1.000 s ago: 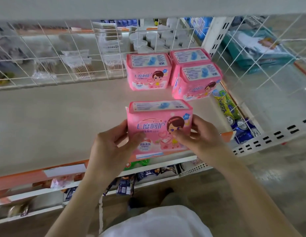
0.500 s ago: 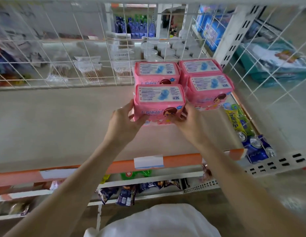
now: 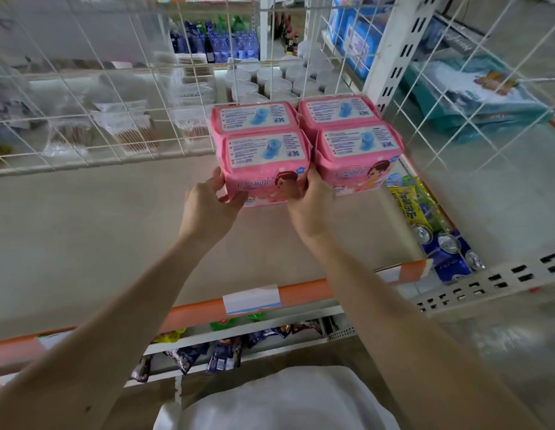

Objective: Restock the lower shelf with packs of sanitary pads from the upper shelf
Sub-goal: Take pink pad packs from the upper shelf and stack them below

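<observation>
Setting: a shop aisle seen from above, with a pale shelf board (image 3: 84, 237) fronted by an orange price strip (image 3: 192, 311) and backed by a white wire grid (image 3: 93, 97).
Behind the grid, 10 o'clock: clear bags of cotton swabs (image 3: 133, 135), blurred.
Behind the grid, 12 o'clock: white round tubs (image 3: 270, 82) and dark blue bottles (image 3: 214, 41) farther back.
Left arm: bare forearm reaching up from 7 o'clock toward the centre, wrist nearly straight.
Left hand (image 3: 208, 209): fingers up along the left end of the front-left pad pack (image 3: 267, 169), thumb curled under its lower front edge; it grips the pack.
Front-left pad pack: pink, white label on top, cartoon face on the front; it sits on the shelf board just past centre, touching the pack behind it.
Rear-left pad pack (image 3: 254, 117): at 12 o'clock, against the wire grid.
Right hand (image 3: 307, 203): fingers tucked into the gap between the two front packs, thumb pressed on the held pack's front; it clasps the right end.
Right arm: bare forearm coming from 5 o'clock, slanting up and inward.
Front-right pad pack (image 3: 360, 159): just beside the held pack, at 1 o'clock.
Rear-right pad pack (image 3: 338, 111): behind it, by the white upright post (image 3: 391, 51).
Far right, 3 o'clock: drink cans (image 3: 446, 243) and a yellow-green packet (image 3: 409, 206) on a lower level.
Bottom, 6 o'clock: white garment (image 3: 270, 401); dark snack packets (image 3: 220, 355) on a shelf below.
</observation>
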A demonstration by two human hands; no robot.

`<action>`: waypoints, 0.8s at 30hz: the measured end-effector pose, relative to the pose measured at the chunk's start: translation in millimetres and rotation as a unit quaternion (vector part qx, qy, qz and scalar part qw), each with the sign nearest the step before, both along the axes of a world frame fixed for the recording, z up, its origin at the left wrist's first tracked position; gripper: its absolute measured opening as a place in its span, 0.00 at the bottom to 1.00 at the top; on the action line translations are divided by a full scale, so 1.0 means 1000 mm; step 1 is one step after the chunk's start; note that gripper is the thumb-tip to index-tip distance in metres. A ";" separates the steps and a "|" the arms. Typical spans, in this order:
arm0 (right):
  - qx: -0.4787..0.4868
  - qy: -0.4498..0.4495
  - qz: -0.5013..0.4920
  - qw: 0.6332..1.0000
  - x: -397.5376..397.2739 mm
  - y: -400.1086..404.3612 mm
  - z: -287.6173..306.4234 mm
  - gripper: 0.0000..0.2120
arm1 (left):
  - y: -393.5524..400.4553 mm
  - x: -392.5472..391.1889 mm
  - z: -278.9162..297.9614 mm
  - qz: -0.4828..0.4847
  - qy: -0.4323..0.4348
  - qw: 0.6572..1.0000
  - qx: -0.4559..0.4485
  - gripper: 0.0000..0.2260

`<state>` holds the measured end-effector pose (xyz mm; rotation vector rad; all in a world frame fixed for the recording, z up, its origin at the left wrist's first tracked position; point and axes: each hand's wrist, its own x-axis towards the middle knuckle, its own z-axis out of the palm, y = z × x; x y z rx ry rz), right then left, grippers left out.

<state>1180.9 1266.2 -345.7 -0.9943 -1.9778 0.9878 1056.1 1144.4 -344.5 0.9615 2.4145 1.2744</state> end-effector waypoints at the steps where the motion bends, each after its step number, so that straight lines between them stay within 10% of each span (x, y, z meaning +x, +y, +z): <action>1: -0.005 -0.002 0.000 1.000 -0.001 0.000 0.000 0.20 | 0.002 -0.001 0.000 0.003 0.005 1.000 0.001 0.18; 6: -0.046 -0.005 -0.003 0.999 0.008 0.003 0.004 0.18 | -0.001 -0.001 0.001 -0.019 0.001 1.000 0.002 0.22; 10: 0.011 0.050 -0.113 0.992 0.055 -0.002 0.003 0.13 | -0.005 -0.013 -0.006 -0.048 -0.054 0.997 0.008 0.48; 13: 0.020 0.077 -0.196 0.977 0.087 0.023 0.014 0.33 | -0.001 -0.021 -0.003 -0.071 -0.088 0.994 0.004 0.62; 16: -0.061 0.016 -0.152 0.986 0.093 0.055 0.031 0.58 | 0.007 -0.019 -0.001 -0.128 -0.093 0.986 0.060 0.56; 24: -0.015 -0.085 -0.124 0.988 0.078 0.050 0.011 0.59 | 0.007 -0.028 -0.003 -0.129 -0.106 0.982 0.089 0.50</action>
